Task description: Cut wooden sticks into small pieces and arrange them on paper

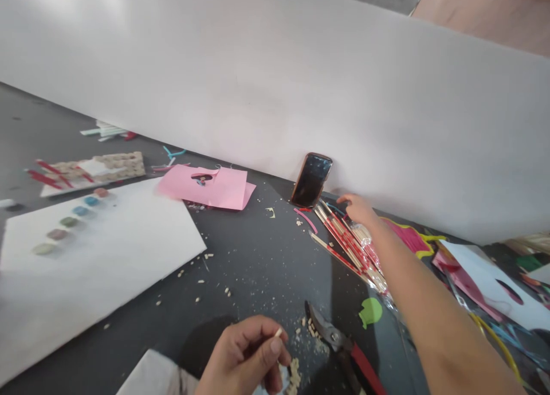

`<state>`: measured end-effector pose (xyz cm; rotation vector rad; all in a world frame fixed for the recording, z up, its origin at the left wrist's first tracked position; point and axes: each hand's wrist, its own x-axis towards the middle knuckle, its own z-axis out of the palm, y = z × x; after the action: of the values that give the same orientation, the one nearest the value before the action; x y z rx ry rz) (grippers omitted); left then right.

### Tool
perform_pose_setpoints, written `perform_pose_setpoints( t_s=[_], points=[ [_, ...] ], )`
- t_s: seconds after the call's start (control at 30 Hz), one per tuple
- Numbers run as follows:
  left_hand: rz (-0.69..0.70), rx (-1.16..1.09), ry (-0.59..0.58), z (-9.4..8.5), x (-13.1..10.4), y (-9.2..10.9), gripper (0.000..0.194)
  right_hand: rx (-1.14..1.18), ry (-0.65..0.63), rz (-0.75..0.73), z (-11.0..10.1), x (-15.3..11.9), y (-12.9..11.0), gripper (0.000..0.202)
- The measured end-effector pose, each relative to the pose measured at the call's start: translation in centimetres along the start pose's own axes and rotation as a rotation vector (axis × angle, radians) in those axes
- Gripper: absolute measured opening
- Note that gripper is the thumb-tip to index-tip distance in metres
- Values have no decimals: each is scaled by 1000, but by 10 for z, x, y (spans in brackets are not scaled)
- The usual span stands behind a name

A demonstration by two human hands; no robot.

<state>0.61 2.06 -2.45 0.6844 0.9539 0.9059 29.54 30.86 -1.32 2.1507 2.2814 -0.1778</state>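
Wooden piece (279,332), small and pale, is pinched between thumb and finger of the left hand (247,352), at the bottom centre of the frame. Just beside it, many short pieces (294,375) lie together, seemingly cut already. Further right, pruning shears (335,338) lie unheld. Long sticks (344,240), right of centre, seem not yet cut. Beside their upper part, the right hand (360,208) has bent fingers; I cannot tell its grasp.
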Motion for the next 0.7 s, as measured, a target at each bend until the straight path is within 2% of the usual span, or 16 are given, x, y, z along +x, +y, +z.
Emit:
perform_pose_setpoints(
  t_s=[0.33,0.43,0.7],
  points=[
    [23,35,-19,1,-1,0,36,5,150,96,2,-19,25,34],
    [24,63,-41,1,-1,-1,36,14,168,83,-4,-13,27,33],
    [18,59,-10,1,0,0,38,15,147,81,-18,13,29,32]
  ],
)
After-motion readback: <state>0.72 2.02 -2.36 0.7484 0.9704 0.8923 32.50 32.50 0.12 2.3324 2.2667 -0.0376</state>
